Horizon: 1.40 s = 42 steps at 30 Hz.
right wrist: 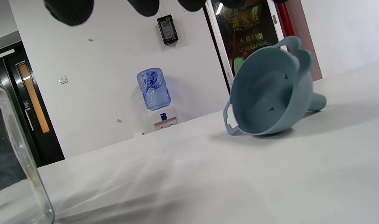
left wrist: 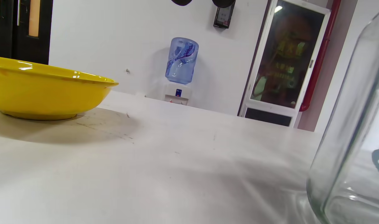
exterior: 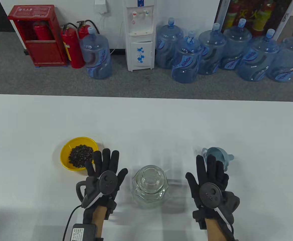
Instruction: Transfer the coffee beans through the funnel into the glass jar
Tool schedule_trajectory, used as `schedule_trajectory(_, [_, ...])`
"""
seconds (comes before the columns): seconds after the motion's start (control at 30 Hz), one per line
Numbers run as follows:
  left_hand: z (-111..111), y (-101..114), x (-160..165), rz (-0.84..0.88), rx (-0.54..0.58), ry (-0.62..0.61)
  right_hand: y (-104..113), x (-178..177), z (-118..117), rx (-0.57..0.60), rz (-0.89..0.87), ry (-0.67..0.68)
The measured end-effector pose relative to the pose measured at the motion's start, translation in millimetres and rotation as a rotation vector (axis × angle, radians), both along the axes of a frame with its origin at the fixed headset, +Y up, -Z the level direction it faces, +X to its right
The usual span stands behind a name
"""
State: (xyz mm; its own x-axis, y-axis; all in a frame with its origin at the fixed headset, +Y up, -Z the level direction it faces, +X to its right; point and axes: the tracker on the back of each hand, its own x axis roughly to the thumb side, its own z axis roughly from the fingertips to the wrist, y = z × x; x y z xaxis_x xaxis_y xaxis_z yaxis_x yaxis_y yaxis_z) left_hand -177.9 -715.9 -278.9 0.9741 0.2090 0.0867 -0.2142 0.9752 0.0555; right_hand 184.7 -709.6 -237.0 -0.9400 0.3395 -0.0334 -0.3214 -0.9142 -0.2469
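A yellow bowl [exterior: 67,150] with dark coffee beans [exterior: 80,155] sits at the left of the table; its side shows in the left wrist view [left wrist: 46,93]. An empty glass jar [exterior: 150,186] stands upright between my hands; its wall shows in the left wrist view [left wrist: 351,130] and the right wrist view [right wrist: 18,161]. A blue-grey funnel [exterior: 217,155] lies on its side to the right, also in the right wrist view [right wrist: 267,93]. My left hand [exterior: 103,170] lies flat and empty beside the bowl. My right hand [exterior: 209,173] lies flat and empty just before the funnel.
The white table [exterior: 146,118] stretches well beyond the objects to its far edge. Beyond it on the floor stand several water bottles [exterior: 186,60], a water dispenser [exterior: 140,35] and fire extinguishers [exterior: 72,47].
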Motion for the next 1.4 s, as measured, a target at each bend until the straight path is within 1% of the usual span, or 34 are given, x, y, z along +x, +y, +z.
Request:
schedule_trajectory(0.1, [-1,-3,1,0.001,-0.035,0.000,-1,0,0,-0.003,-0.005,0.000])
schedule_trajectory(0.37, [-2,-2,0,-0.008,-0.029,0.002,-1,1,0,-0.013,-0.008,0.000])
schedule_trajectory(0.57, [-4,-5,-2,-0.011,-0.062,0.010,-3,5,-3,-0.038,-0.027,-0.001])
schedule_trajectory(0.87, [-3,-5,-1,-0.026,-0.069,0.019,-1,15,-2,-0.019,-0.074,-0.021])
schedule_trajectory(1.03, [-3,-4,-1,-0.008,-0.076,0.015,-5,14,-6,-0.054,-0.061,-0.021])
schedule_trajectory(1.13, [0,5,-1,0.018,-0.065,-0.002,-7,12,-7,-0.073,-0.050,-0.017])
schedule_trajectory(1.2, [4,17,1,0.060,-0.022,-0.022,-7,12,-8,-0.076,-0.049,-0.015])
schedule_trajectory(1.27, [11,34,8,0.109,0.048,-0.066,-7,12,-8,-0.079,-0.053,-0.014])
schedule_trajectory(1.33, [18,50,21,0.136,0.096,-0.168,-8,12,-8,-0.078,-0.062,-0.012])
schedule_trajectory(1.37, [20,55,26,0.133,0.095,-0.220,-8,12,-8,-0.078,-0.063,-0.011])
schedule_trajectory(1.4, [23,62,36,0.118,0.071,-0.293,-8,12,-8,-0.079,-0.065,-0.010])
